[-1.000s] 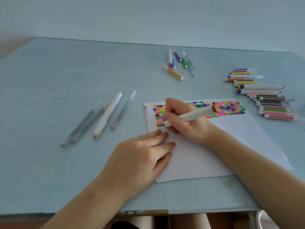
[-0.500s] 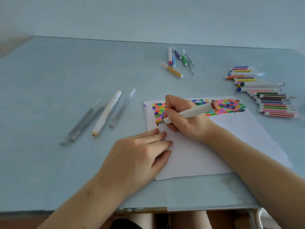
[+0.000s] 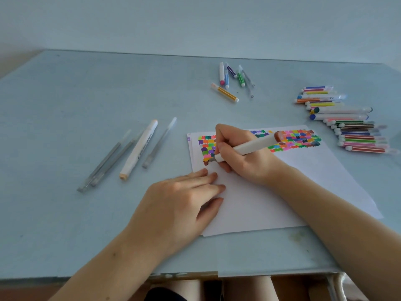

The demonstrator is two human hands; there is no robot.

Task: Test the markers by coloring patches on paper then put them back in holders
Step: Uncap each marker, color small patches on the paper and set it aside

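Right hand (image 3: 243, 157) pinches white marker (image 3: 249, 146), tip on a brown patch (image 3: 206, 163) at left edge of paper (image 3: 282, 192). Left hand (image 3: 180, 205) flat, fingers together, pressing paper's lower-left. Loose markers (image 3: 355, 135) right on surface (image 3: 65, 105), more behind, pens (image 3: 104, 164) left.

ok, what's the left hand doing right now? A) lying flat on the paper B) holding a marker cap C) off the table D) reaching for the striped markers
A: the left hand lies flat, fingers straight, on the paper while the right hand colors with the white marker.
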